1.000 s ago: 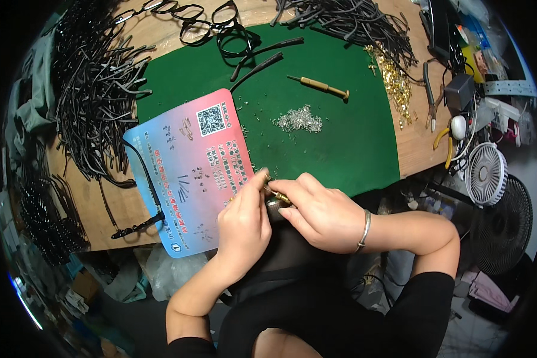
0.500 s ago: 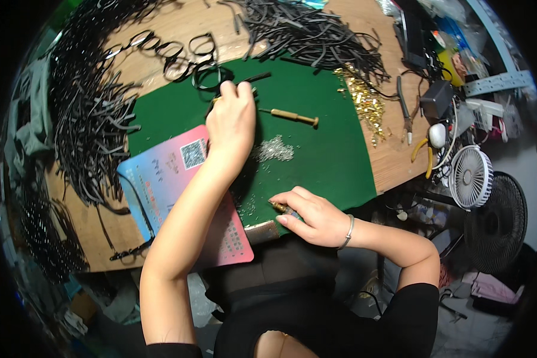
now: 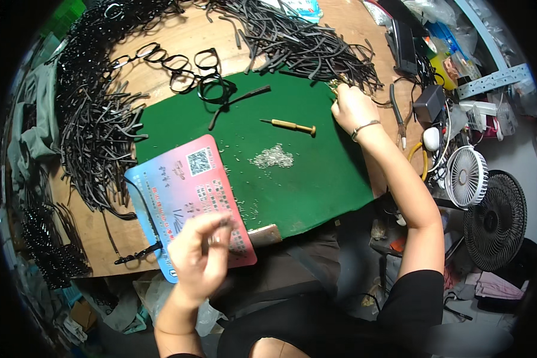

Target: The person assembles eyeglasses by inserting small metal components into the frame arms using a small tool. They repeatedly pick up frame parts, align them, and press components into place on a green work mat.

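My left hand, smeared by motion, hovers over the near part of a pink and blue printed card. Its fingers are curled, with a dark spot at the tips that I cannot make out. At the far right of the green mat, my right hand has its fingers drawn together at small gold metal pieces; what they grip is hidden. A brass screwdriver lies mid-mat, beyond a heap of tiny silver screws. Black eyeglass frames and a loose black temple arm rest at the mat's far left.
Piles of black temple arms lie at left and far side. A small metal plate sits at the near mat edge. Pliers, a black adapter, a white fan and a black fan stand at right.
My left hand has come back from the eyeglass frames toward me, over the card. My right hand has swung from the near mat edge out to the gold pieces.
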{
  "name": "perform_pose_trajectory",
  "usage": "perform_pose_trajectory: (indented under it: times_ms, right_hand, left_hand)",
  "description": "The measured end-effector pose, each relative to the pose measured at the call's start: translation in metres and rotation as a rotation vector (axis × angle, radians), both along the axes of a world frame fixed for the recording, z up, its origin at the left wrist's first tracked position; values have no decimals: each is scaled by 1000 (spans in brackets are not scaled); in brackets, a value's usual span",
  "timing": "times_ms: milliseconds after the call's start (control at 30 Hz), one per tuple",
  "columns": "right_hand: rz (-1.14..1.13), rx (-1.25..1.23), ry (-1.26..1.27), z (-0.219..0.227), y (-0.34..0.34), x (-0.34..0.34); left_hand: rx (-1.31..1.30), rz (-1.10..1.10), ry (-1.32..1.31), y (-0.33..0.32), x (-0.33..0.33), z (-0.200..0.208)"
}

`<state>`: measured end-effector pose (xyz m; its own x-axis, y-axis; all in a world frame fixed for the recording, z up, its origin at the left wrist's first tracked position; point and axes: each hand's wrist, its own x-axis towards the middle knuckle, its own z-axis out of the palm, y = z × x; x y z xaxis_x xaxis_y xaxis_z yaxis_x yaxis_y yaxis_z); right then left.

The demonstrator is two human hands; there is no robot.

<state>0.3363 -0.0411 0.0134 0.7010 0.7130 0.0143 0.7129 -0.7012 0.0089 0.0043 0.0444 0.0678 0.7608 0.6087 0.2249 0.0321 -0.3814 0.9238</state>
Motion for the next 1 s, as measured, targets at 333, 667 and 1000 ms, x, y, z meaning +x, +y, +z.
perform_pose_trajectory:
  times_ms: [333, 667, 1000]
  right_hand:
    - [101, 350, 510, 57, -29, -43]
    - [537, 528, 1147, 45, -26, -156]
    - [553, 421, 1354, 32, -17, -152]
  left_hand:
    - [-710, -38, 132, -17, -20, -23]
    - [-1004, -174, 123, -41, -12, -27]
    - [-1275, -219, 90, -23, -14, -36]
